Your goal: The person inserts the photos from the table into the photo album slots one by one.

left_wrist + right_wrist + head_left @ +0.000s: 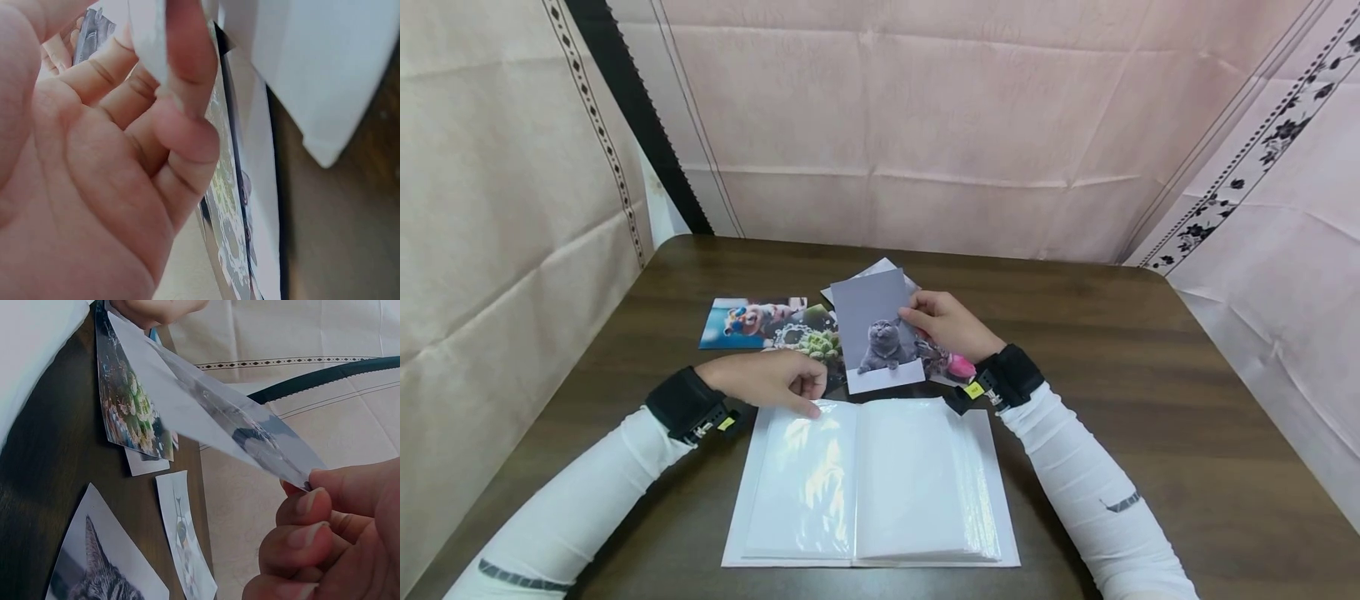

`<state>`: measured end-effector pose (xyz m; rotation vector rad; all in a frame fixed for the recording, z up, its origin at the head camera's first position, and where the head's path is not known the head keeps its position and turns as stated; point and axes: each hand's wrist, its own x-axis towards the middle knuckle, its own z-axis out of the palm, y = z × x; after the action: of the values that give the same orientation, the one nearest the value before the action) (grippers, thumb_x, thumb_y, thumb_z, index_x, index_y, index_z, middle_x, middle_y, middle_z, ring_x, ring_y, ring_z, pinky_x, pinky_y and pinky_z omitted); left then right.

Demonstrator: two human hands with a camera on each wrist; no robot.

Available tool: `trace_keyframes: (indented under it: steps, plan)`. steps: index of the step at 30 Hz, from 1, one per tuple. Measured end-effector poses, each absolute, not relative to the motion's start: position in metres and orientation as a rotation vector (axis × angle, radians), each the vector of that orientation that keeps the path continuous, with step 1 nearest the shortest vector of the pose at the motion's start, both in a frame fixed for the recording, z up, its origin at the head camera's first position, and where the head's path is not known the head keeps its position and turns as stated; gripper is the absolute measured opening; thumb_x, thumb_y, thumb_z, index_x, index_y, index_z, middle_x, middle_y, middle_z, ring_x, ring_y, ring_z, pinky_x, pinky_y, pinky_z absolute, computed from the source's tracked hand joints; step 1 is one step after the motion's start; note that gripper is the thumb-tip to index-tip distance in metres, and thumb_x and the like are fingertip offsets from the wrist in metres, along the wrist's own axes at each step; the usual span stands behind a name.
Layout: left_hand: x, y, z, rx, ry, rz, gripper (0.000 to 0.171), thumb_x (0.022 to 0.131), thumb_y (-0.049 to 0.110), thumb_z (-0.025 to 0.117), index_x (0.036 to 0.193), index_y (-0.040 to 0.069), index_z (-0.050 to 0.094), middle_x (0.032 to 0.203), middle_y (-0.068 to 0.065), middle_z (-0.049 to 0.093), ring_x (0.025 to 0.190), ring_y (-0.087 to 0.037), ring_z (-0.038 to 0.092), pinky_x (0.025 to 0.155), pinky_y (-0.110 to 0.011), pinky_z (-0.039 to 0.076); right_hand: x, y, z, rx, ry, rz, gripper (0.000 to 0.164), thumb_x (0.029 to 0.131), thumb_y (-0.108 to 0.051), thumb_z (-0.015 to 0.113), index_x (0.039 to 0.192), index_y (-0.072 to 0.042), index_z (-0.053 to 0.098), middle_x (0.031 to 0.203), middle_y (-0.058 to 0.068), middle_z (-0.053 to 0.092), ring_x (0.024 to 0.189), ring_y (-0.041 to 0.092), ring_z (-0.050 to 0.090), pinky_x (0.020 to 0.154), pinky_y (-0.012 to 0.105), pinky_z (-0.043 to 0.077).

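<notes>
A photo album (917,483) lies spread on the table, showing blank white pages in glossy clear sleeves. At the top edge of its left page, my left hand (767,379) pinches the album page between thumb and fingers; in the left wrist view a whitish sheet (148,37) shows at those fingers. My right hand (955,323) pinches a photo of a grey cat (868,304) by its right edge, just above the album. The right wrist view shows this photo (250,434) tilted off the table, held between thumb and forefinger (300,506).
Loose photos lie behind the album: an animal in sunglasses (752,321), a green succulent (822,346), a pink flower (960,367) and a partly covered one (883,265). A tabby cat photo (106,569) shows in the right wrist view. Cloth curtains (925,125) hang around the table (1120,358).
</notes>
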<state>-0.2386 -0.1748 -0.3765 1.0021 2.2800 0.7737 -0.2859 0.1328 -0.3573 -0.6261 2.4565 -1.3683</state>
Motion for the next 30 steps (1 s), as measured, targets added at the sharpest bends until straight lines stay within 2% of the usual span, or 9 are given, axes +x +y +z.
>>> trace_keyframes:
  steps: [4, 11, 16, 21, 30]
  plan:
    - [-0.2394, -0.1749, -0.3769, 1.018, 2.271, 0.788, 0.017, 0.094, 0.03, 0.073, 0.1, 0.016, 0.066, 0.083, 0.002, 0.057, 0.078, -0.015, 0.056, 0.072, -0.025, 0.048, -0.2853, 0.1338, -0.358, -0.617, 2.454, -1.397, 0.017, 0.105, -0.02, 0.056, 0.101, -0.004, 0.061, 0.073, 0.007, 0.046, 0.069, 0.036, 0.046, 0.057, 0.023, 0.036]
    - [-0.2391, -0.1748, -0.3783, 1.025, 2.268, 0.787, 0.024, 0.095, 0.03, 0.072, 0.116, 0.018, 0.07, 0.093, 0.004, 0.065, 0.085, -0.016, 0.059, 0.078, -0.027, 0.052, -0.2855, 0.1336, -0.3586, -0.606, 2.449, -1.396, 0.018, 0.105, -0.02, 0.056, 0.103, -0.004, 0.061, 0.074, 0.005, 0.047, 0.067, 0.026, 0.046, 0.057, 0.023, 0.038]
    - [-0.238, -0.1735, -0.378, 1.057, 2.284, 0.784, 0.024, 0.096, 0.028, 0.071, 0.118, 0.018, 0.071, 0.095, 0.005, 0.066, 0.087, -0.013, 0.059, 0.079, -0.027, 0.053, -0.286, 0.133, -0.36, -0.612, 2.456, -1.387, 0.017, 0.105, -0.019, 0.055, 0.102, -0.004, 0.061, 0.073, 0.006, 0.046, 0.07, 0.035, 0.047, 0.058, 0.024, 0.038]
    - [-0.2357, -0.1718, -0.3754, 1.035, 2.317, 0.789, 0.02, 0.095, 0.03, 0.072, 0.113, 0.02, 0.071, 0.098, 0.005, 0.067, 0.086, -0.013, 0.06, 0.079, -0.026, 0.055, -0.2863, 0.1319, -0.3612, -0.607, 2.464, -1.378, 0.016, 0.105, -0.019, 0.056, 0.102, -0.005, 0.062, 0.074, 0.007, 0.047, 0.074, 0.04, 0.049, 0.059, 0.024, 0.039]
    - [-0.2375, -0.1735, -0.3769, 0.997, 2.344, 0.765, 0.017, 0.093, 0.034, 0.074, 0.092, 0.02, 0.066, 0.083, 0.005, 0.059, 0.077, -0.013, 0.058, 0.073, -0.026, 0.051, -0.2853, 0.1317, -0.3612, -0.616, 2.471, -1.365, 0.016, 0.106, -0.019, 0.055, 0.103, -0.005, 0.062, 0.073, 0.005, 0.046, 0.069, 0.028, 0.048, 0.059, 0.024, 0.039]
